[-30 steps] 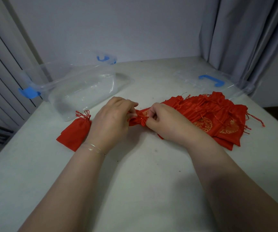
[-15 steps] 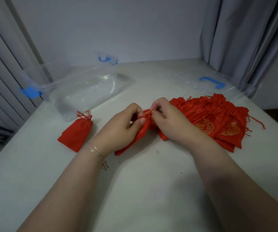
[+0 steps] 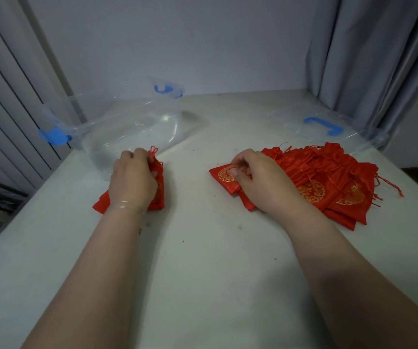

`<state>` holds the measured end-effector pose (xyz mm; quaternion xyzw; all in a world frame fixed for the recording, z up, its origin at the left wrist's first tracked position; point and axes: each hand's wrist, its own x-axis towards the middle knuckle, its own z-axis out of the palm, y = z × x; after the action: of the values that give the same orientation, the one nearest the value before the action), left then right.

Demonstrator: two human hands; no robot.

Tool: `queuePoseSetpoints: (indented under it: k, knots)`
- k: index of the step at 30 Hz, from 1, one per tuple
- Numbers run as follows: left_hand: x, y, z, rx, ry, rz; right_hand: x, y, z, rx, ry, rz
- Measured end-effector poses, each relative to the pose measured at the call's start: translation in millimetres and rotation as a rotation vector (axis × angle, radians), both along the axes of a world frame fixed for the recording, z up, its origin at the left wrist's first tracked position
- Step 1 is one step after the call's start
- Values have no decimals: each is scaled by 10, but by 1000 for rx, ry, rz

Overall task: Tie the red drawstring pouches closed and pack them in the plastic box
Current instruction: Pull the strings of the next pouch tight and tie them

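The left hand [image 3: 132,180] lies on top of 2 tied red pouches [image 3: 158,187] on the white table [image 3: 202,273], right by the clear plastic box [image 3: 127,132]. Its fingers curl over them w/ a soft hold. The right hand [image 3: 258,182] pinches the top pouch [image 3: 224,173] at the edge of the red pile [image 3: 328,182]. The box lid [image 3: 323,127] sits behind the pile.

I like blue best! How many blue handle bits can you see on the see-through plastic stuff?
3. One blue clip on the box's left end, one blue clip on its far end, one blue handle on the lid at right. Others may be hidden.
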<state>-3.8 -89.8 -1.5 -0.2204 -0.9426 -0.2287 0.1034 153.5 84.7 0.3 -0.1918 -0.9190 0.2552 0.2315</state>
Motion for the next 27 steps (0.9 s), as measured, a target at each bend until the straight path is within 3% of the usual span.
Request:
queuePoseSetpoints:
  k: [3, 6, 9, 12, 15, 18, 24, 27]
  knots:
    - [-74, 6, -133, -226, -19, 11, 6, 0, -26, 17, -68, -20]
    - [-64, 12, -158, -226, 58, 26, 16, 4, -36, 30, -154, -15]
    - [-20, 36, -138, -97, 201, 12, 11, 18, -53, 39, -216, -4]
    - [65, 118, -67, 187, 310, -149, -20, 43, -88, 83, -222, -19]
    - [214, 254, -36, 456, 22, -356, -56, 84, -115, 93, -179, -61]
    - [322, 348, -108, 559, -305, -430, -82, 115, -119, 103, -132, -81]
    - [423, 350, -16, 612, -994, -318, -58, 58, -14, -34, 236, 46]
    - [368, 340, 29, 689, -1179, -293, -48, -57, 52, -137, 350, 224]
